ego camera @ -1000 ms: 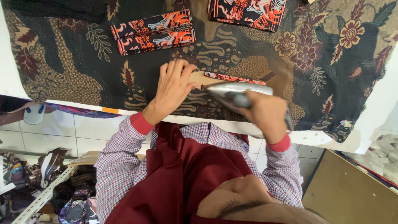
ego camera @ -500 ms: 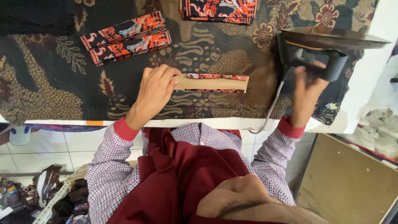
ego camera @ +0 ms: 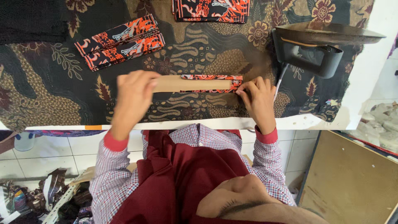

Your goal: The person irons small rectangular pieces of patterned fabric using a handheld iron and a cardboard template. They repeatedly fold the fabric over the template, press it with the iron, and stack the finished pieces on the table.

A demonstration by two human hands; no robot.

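- Left hand (ego camera: 133, 92) is clamped on the left end of a tan cardboard strip (ego camera: 190, 83), fingers curled over the top of it, wrist cocked up off the cloth. It looks a bit motion-blurred, so can't say exactly how tight the grip is.
- Right hand (ego camera: 258, 98) is down at the other end, fingertips pinching the right tip of the folded orange-and-black fabric strip (ego camera: 215, 78) that's wrapped around the card. Palm faces down, knuckles toward the table edge.
- That strip and card lie flat across the middle of the batik table cover (ego camera: 49, 103), just in front of the person's chest, between both hands.
- My take on doing this bit well: keep the fabric end pinned firmly while the card comes out straight along its length, no twisting, so the pressed fold doesn't open up.
- The iron (ego camera: 321, 47) sits on its heel to the right, near the right hand but not touching it, so mind that hot plate.
- Further back: a stack of finished strips (ego camera: 120, 41) to the left, and a pile of folded fabric (ego camera: 211, 10) at the top edge.
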